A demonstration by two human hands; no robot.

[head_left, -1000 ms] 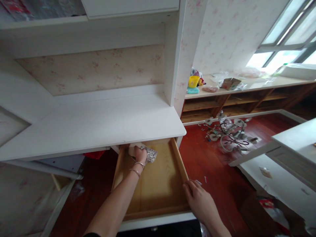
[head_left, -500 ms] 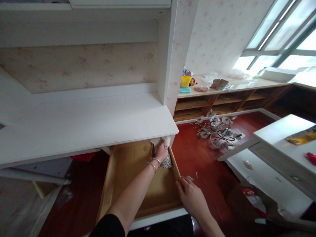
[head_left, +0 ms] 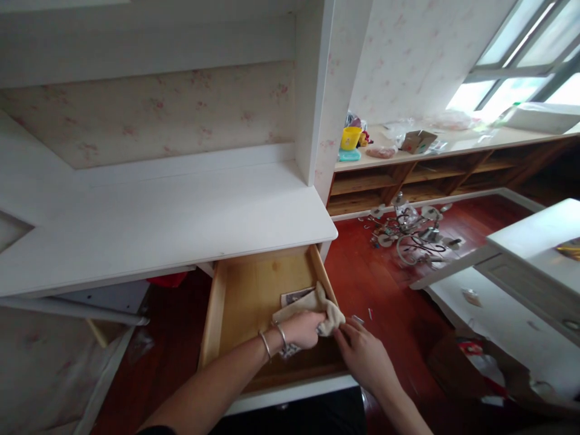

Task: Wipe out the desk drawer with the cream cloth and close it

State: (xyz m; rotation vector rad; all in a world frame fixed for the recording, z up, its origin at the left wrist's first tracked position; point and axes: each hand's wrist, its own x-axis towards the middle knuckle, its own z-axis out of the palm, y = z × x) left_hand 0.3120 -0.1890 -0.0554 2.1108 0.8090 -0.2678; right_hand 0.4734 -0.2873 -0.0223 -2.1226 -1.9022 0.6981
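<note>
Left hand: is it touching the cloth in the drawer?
Touching. The head view shows the left hand closed on the beige cloth against the drawer's right side.

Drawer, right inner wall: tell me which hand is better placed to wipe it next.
Left, probably. The left hand already grips the cloth against that side of the drawer; the right hand only rests at the drawer's edge.

1 head view, looking forward and down, close over open drawer (head_left: 258,290); no 2nd view.

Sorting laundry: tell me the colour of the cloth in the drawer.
Beige cloth, patterned underside; head view.
</note>
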